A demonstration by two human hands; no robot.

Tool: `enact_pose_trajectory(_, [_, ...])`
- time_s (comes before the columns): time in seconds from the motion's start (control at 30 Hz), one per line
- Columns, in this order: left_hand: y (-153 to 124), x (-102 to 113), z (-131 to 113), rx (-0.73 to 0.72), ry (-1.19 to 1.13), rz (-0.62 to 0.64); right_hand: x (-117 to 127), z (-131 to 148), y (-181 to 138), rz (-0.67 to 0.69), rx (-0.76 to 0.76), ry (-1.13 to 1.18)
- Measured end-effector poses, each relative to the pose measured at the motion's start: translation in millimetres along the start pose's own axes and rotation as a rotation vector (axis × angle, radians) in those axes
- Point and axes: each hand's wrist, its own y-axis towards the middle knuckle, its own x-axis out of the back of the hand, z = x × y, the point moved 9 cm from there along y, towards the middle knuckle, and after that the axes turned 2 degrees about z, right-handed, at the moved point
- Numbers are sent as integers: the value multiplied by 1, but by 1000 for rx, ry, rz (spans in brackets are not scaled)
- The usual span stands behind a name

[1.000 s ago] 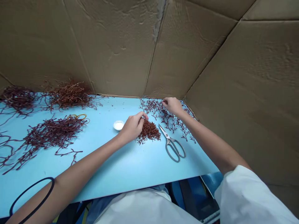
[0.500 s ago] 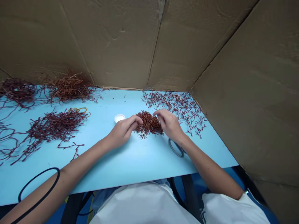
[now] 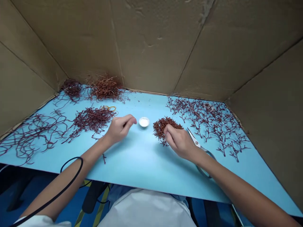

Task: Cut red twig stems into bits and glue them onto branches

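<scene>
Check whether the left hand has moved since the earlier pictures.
Yes, leftward: the left hand reached right of the white dish; now it is left of it.

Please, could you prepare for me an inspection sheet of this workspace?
Surface: light-blue table.
Job's things: brown twig pile near the middle; scissors right of it, partly hidden by the right arm; white dish left of it; branched twigs spread at right; twig heap at left.
Clutter: yellow bands beside that heap.
Left hand: fingers bent, beside the dish; grasp unclear.
Right hand: fingers curled at the pile; grasp unclear.
Cables: black cable across the left arm.
Surroundings: cardboard walls, back and both sides.
</scene>
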Motion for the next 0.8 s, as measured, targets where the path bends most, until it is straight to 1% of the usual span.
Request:
enact_pose_trajectory(0.07, [0, 33, 25, 94, 70, -152, -8, 9, 24, 65, 6, -2])
enact_pose_trajectory(0.1, [-1, 48, 38, 149, 91, -209, -14, 15, 37, 103, 15, -19])
enact_pose_trajectory(0.13, [-3, 61, 52, 200, 99, -236, -19, 22, 52, 126, 25, -52])
enact_pose_trajectory(0.2, [-8, 83, 75, 248, 164, -259, -32, 37, 83, 179, 78, -95])
enact_pose_trajectory(0.27, [-14, 97, 90, 227, 296, -235, -51, 54, 111, 252, 143, -118])
enact_pose_trajectory(0.3, [-18, 100, 96, 199, 350, -215, -60, 61, 122, 266, 162, -132])
enact_pose_trajectory(0.37, [-27, 101, 106, 171, 402, -185, -81, 78, 135, 297, 243, -166])
enact_pose_trajectory(0.4, [-31, 100, 110, 171, 409, -171, -92, 90, 135, 314, 328, -176])
enact_pose_trajectory(0.47, [-38, 93, 112, 166, 404, -145, -112, 117, 124, 329, 553, -222])
enact_pose_trajectory(0.5, [-39, 90, 109, 143, 398, -142, -120, 129, 115, 328, 669, -261])
enact_pose_trajectory(0.57, [-40, 86, 97, 71, 390, -168, -133, 148, 98, 298, 816, -327])
enact_pose_trajectory(0.63, [-39, 80, 86, 1, 398, -177, -142, 162, 89, 263, 885, -359])
enact_pose_trajectory(0.67, [-38, 77, 84, -9, 404, -178, -147, 167, 87, 250, 902, -369])
enact_pose_trajectory(0.8, [-39, 72, 89, 26, 422, -196, -166, 179, 88, 251, 944, -411])
